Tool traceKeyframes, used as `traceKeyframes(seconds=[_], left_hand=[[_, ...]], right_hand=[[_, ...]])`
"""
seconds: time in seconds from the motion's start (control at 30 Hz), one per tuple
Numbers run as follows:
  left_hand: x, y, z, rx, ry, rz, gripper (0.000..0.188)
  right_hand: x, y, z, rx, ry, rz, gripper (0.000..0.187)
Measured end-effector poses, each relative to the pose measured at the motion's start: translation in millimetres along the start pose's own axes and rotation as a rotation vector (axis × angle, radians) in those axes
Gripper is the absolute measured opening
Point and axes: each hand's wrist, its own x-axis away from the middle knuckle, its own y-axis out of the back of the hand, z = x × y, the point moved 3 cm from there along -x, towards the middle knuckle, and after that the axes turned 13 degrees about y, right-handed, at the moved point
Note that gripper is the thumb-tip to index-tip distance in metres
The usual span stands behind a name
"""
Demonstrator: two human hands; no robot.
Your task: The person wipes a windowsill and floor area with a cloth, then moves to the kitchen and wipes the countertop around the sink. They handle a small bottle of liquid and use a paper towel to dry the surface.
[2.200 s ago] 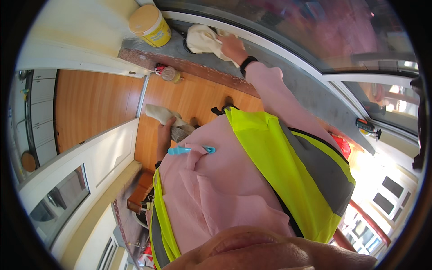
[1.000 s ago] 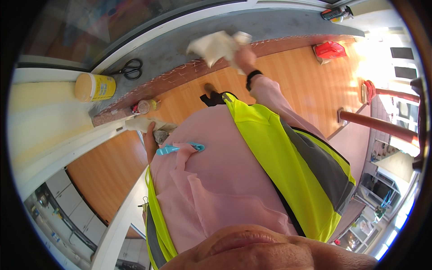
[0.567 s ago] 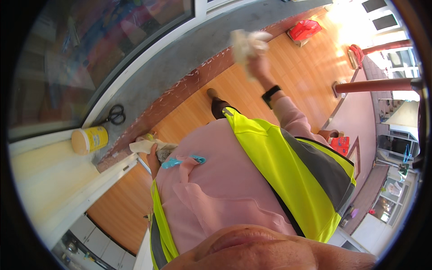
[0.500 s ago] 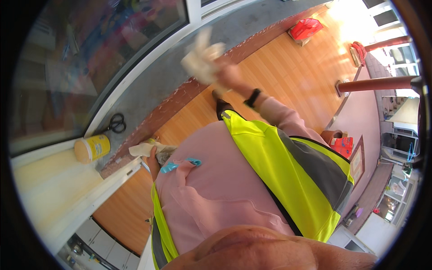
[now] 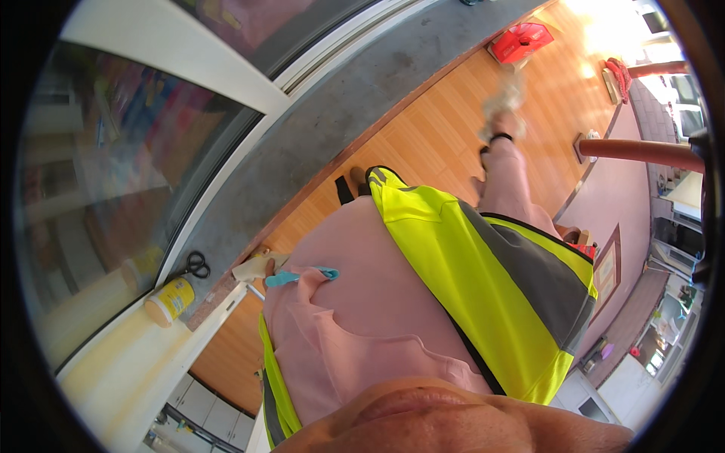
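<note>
Far out to the right, over the wooden floor, my right hand (image 5: 507,122) is closed around a crumpled whitish cloth (image 5: 509,92). Motion smears both, so the fingers are not sharp. My left hand (image 5: 269,266) is low by my waist at the left, mostly hidden behind my body. A pale cream cloth-like piece (image 5: 252,268) sticks out from its fingers. Near that hand, on the grey sill (image 5: 317,128), lie black-handled scissors (image 5: 198,264) and a yellow-labelled tub (image 5: 172,299) tipped on its side.
A white-framed window with dark glass (image 5: 128,158) rises along the left of the sill. On the wooden floor (image 5: 423,128) stands a red box (image 5: 521,42) at the far end. Reddish-brown posts (image 5: 642,151) stand at the right.
My right hand has swung away from the sill to the right, over the floor, taking the whitish cloth along. My left hand remains near my waist, with less of it showing.
</note>
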Motion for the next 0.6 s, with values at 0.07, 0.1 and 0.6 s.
traceKeyframes(seconds=[0.07,0.1,0.6], left_hand=[[-4,-12,-14,-0.034,-0.020,0.004,0.042],[-8,-18,-22,-0.056,-0.036,0.010,0.042],[-42,-276,13,-0.522,-0.151,0.537,0.046]], right_hand=[[-8,61,-94,-0.452,-0.357,-0.300,0.051],[-9,92,-127,-0.056,-0.264,-0.294,0.051],[187,195,-340,0.358,-0.164,-0.287,0.041]])
